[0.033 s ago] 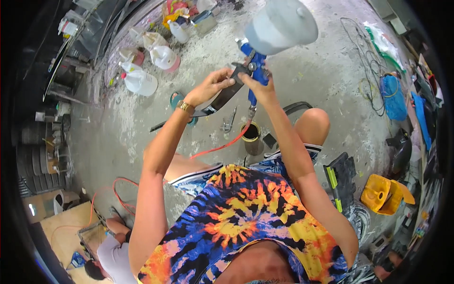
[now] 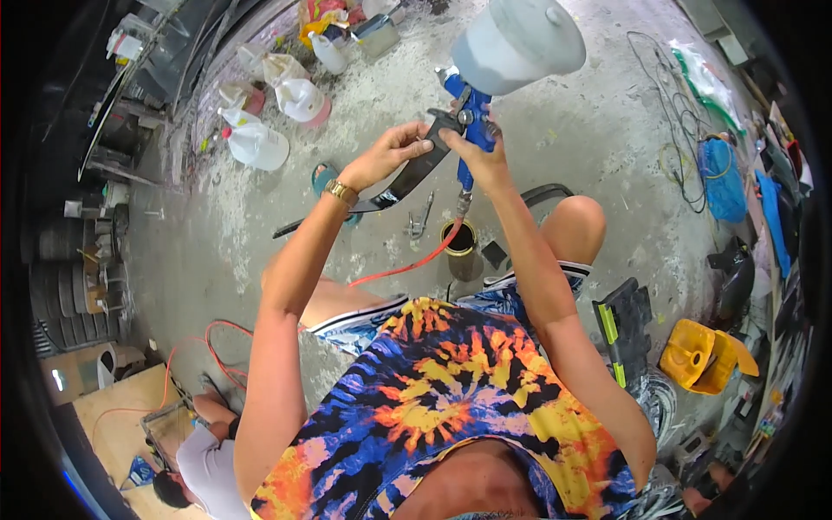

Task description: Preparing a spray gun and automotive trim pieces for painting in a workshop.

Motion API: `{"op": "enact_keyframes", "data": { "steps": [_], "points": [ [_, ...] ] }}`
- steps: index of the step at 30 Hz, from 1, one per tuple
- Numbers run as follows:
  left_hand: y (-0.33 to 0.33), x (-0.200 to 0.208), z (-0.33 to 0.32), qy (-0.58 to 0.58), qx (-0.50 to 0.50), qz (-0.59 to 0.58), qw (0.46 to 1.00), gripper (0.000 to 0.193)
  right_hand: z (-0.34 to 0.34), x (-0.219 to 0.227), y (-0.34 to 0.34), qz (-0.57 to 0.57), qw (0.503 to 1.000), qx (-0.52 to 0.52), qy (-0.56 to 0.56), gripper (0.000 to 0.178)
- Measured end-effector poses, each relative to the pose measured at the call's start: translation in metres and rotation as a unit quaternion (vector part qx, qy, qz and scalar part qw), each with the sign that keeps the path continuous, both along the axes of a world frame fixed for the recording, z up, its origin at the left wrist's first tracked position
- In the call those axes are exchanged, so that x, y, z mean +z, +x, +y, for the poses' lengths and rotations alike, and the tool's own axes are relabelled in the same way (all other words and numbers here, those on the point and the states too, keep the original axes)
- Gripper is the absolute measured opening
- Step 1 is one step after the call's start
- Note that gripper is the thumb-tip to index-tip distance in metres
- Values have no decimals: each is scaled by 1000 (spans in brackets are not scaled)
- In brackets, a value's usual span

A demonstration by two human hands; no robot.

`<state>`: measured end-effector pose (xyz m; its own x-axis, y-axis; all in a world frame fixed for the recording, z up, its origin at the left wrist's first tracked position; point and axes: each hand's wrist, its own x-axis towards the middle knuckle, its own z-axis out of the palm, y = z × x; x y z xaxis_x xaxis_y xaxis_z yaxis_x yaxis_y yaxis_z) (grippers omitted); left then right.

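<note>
My left hand (image 2: 386, 159) is closed on a long, curved black plastic part (image 2: 411, 178), its fingers near the wider far end. My right hand (image 2: 485, 162) grips a blue spray gun (image 2: 475, 117), and its thumb rests against the same black part. On top of the gun sits a translucent whitish paint cup (image 2: 520, 48) with a lid, tilted to the right. A red air hose (image 2: 416, 262) runs from the base of the gun's handle back past my left knee. Some right-hand fingers are hidden behind the gun.
Below my hands stand an open can of dark liquid (image 2: 460, 243) and a small metal tool (image 2: 420, 217). Several plastic jugs (image 2: 257, 148) are at the far left. At right are a yellow plastic container (image 2: 689, 355) and loose cables (image 2: 685, 130). Another person (image 2: 206, 468) is at lower left.
</note>
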<state>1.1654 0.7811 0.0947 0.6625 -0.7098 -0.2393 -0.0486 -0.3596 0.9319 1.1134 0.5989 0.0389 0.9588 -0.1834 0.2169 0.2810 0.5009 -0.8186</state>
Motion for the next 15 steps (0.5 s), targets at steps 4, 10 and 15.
{"op": "enact_keyframes", "data": {
  "steps": [4, 10, 15],
  "points": [
    [-7, -10, 13, 51, -53, 69, 995, 29, 1, -7, 0, 106, 990, -72, -66, 42],
    [-16, -27, 32, 67, -27, 95, 993, 24, -6, -9, -2, 109, 988, -16, -109, 49],
    [18, -12, 58, 92, 53, -53, 993, 19, -15, 9, -4, 70, 997, 22, 19, 34]
  ]
}}
